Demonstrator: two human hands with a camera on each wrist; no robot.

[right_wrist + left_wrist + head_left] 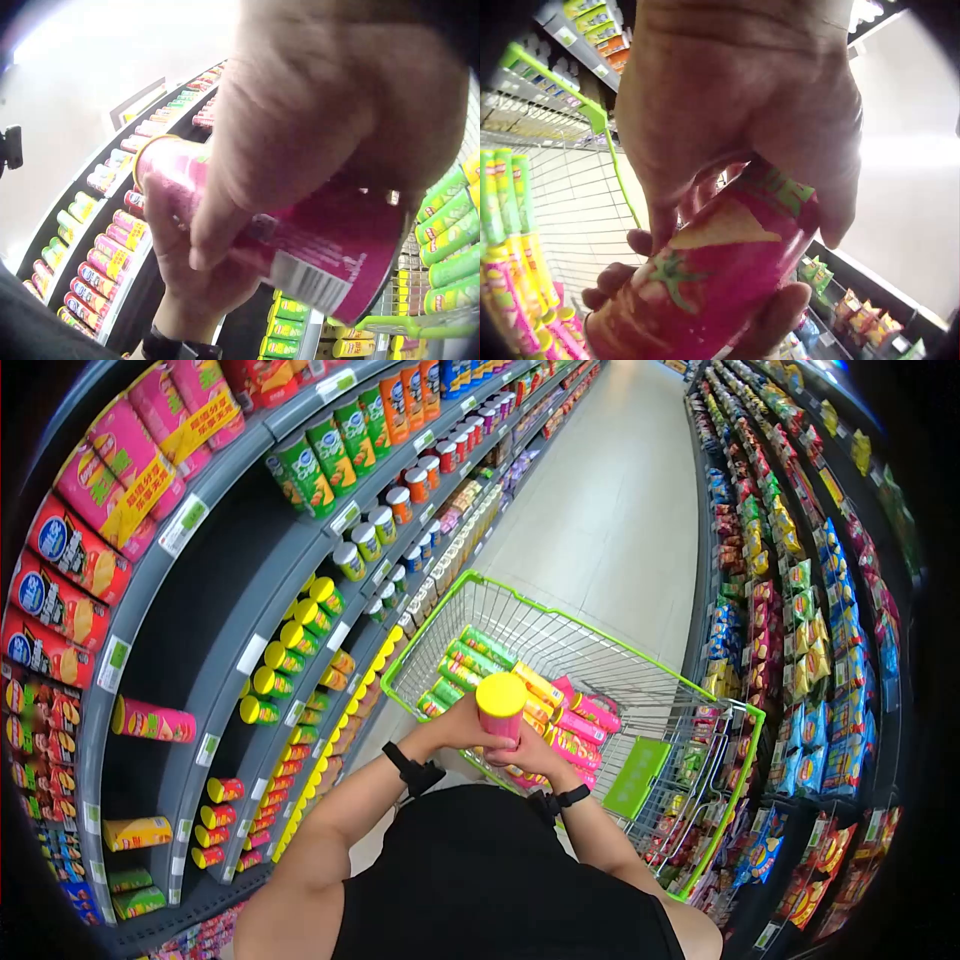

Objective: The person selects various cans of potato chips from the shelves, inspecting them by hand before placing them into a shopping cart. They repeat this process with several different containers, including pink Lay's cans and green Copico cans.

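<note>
A pink chip canister (pixel 501 728) with a yellow lid is held upright over the near side of the shopping cart (pixel 590 622). My left hand (pixel 462 726) grips it near the lid, and my right hand (pixel 531 756) wraps its lower part. A tomato and a chip are printed on the canister (pixel 705 277) in the left wrist view. The right wrist view shows a barcode on the canister (pixel 330 255) near its base, with the left hand (pixel 199 274) around the lid end. Inside the cart lie rows of green canisters (pixel 487 647), yellow canisters (pixel 537 685) and pink canisters (pixel 575 748).
Shelves of canisters line the left, where a lone pink canister (pixel 155 720) and a lone orange canister (pixel 137 833) lie. Smaller yellow-lidded cans (pixel 285 658) stand beside them. On the right, a rack holds chip bags (pixel 800 660). The aisle floor (pixel 610 490) runs ahead beyond the cart.
</note>
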